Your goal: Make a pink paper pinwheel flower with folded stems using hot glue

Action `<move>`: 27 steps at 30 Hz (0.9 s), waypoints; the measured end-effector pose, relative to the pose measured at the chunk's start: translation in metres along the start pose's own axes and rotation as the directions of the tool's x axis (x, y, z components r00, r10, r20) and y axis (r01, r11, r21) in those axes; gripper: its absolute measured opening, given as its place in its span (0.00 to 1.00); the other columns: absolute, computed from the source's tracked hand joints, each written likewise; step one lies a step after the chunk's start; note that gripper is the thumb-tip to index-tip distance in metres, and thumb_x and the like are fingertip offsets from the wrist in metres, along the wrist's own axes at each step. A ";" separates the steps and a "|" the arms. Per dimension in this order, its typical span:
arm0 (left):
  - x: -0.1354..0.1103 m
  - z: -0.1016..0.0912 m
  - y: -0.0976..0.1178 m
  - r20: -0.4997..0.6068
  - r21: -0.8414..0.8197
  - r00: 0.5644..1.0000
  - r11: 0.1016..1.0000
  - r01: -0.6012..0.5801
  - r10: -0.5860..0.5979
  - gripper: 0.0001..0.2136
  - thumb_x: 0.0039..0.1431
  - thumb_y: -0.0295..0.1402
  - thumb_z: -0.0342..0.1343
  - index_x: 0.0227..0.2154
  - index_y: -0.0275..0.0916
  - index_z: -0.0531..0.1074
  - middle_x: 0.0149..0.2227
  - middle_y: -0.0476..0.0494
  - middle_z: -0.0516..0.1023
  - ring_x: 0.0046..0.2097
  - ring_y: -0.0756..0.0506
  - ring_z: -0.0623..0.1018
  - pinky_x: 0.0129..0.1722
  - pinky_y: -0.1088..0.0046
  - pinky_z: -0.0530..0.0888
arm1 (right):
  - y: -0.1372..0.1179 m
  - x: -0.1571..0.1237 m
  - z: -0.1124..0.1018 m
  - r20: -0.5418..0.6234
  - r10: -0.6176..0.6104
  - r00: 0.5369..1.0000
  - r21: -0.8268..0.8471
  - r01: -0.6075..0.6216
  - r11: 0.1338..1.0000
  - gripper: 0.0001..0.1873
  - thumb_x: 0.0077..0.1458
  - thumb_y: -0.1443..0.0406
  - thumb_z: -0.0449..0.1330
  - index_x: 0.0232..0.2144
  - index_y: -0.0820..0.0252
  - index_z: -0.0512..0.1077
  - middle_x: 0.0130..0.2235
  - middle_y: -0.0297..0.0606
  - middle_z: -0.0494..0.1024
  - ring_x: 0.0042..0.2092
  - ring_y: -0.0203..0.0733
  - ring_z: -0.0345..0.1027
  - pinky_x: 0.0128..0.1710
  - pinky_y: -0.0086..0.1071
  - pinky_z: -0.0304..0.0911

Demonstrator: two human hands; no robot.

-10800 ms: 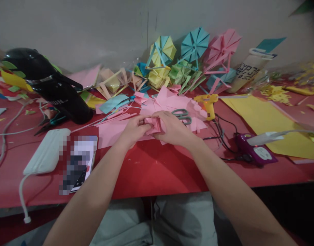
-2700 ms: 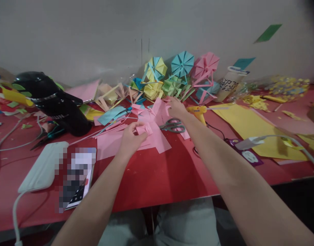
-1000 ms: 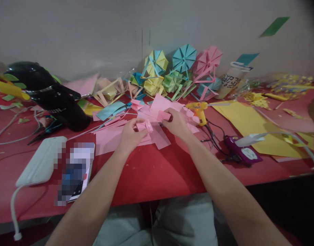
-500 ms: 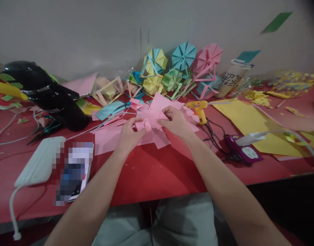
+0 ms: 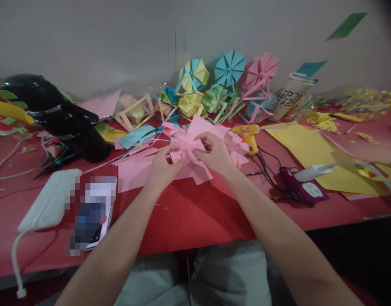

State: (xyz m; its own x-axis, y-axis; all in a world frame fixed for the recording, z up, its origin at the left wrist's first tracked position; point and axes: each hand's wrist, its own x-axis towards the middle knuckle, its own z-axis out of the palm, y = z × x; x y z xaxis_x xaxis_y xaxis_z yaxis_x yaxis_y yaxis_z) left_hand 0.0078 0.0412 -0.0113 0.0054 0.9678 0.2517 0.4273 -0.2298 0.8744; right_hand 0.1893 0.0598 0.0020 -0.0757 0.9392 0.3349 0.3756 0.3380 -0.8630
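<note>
My left hand [image 5: 166,166] is closed on a small folded piece of pink paper [image 5: 177,156], gripping its left side between thumb and fingers. My right hand [image 5: 214,154] is closed too, pinching another piece of folded pink paper [image 5: 198,149] that meets the first one. Between the hands the two pieces touch; the exact joint is too small to make out. Sheets and strips of pink paper [image 5: 202,173] lie under and around both hands. A yellow hot glue gun [image 5: 250,137] rests just right of my right hand.
Paper lanterns [image 5: 230,69] stand along the wall. At left are a black bottle [image 5: 77,131], pliers [image 5: 52,163], a white power bank [image 5: 50,202] and a phone [image 5: 101,212]. A purple power socket [image 5: 302,187], yellow sheets [image 5: 310,155] and a lidded cup [image 5: 291,100] are at right.
My right hand has moved slightly left, bringing its pink paper up against the piece in my left hand. My left hand has barely moved.
</note>
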 end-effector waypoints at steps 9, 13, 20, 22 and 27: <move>0.000 0.000 0.003 0.008 0.013 1.000 1.000 0.007 -0.007 0.15 0.49 0.25 0.60 0.41 0.39 0.74 0.50 0.40 0.81 0.54 0.41 0.78 0.58 0.58 0.73 | -0.002 -0.002 0.003 0.008 0.020 1.000 0.004 -0.020 1.000 0.14 0.45 0.65 0.60 0.38 0.57 0.70 0.29 0.30 0.66 0.29 0.35 0.59 0.29 0.31 0.59; -0.001 0.000 0.003 0.008 0.024 1.000 1.000 -0.009 0.009 0.16 0.49 0.23 0.59 0.42 0.40 0.74 0.49 0.40 0.81 0.54 0.41 0.78 0.56 0.59 0.74 | -0.002 -0.002 0.003 -0.014 0.007 1.000 -0.017 -0.007 1.000 0.14 0.44 0.66 0.59 0.38 0.57 0.70 0.30 0.30 0.66 0.30 0.36 0.58 0.30 0.32 0.61; -0.002 0.001 0.003 0.006 0.037 0.999 0.999 -0.032 0.032 0.15 0.50 0.24 0.59 0.43 0.38 0.74 0.49 0.39 0.81 0.53 0.41 0.79 0.55 0.59 0.75 | -0.003 -0.002 0.006 -0.015 -0.011 1.000 -0.071 0.010 0.997 0.14 0.45 0.66 0.59 0.38 0.57 0.70 0.27 0.28 0.63 0.28 0.34 0.56 0.29 0.31 0.57; -0.002 0.001 0.003 0.009 0.049 0.999 0.998 -0.033 0.033 0.15 0.51 0.24 0.59 0.43 0.38 0.74 0.49 0.39 0.81 0.53 0.41 0.79 0.55 0.59 0.75 | -0.003 -0.003 0.007 -0.023 -0.036 0.999 -0.085 0.033 0.996 0.14 0.45 0.67 0.58 0.38 0.57 0.70 0.27 0.28 0.64 0.28 0.34 0.57 0.29 0.32 0.57; -0.003 0.001 0.007 0.008 0.086 1.000 0.996 -0.021 0.020 0.15 0.50 0.23 0.59 0.42 0.40 0.74 0.49 0.41 0.81 0.52 0.42 0.79 0.55 0.60 0.74 | -0.005 -0.004 0.009 -0.016 -0.042 0.999 -0.096 0.040 0.995 0.12 0.47 0.67 0.58 0.38 0.56 0.69 0.30 0.32 0.70 0.32 0.38 0.64 0.32 0.32 0.60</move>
State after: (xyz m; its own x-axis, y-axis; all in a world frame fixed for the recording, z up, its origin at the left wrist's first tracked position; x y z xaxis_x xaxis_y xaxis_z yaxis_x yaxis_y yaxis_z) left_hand 0.0116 0.0365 -0.0059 0.0214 0.9637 0.2660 0.5035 -0.2402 0.8299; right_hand 0.1791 0.0548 0.0010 -0.0762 0.9230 0.3772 0.4596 0.3682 -0.8082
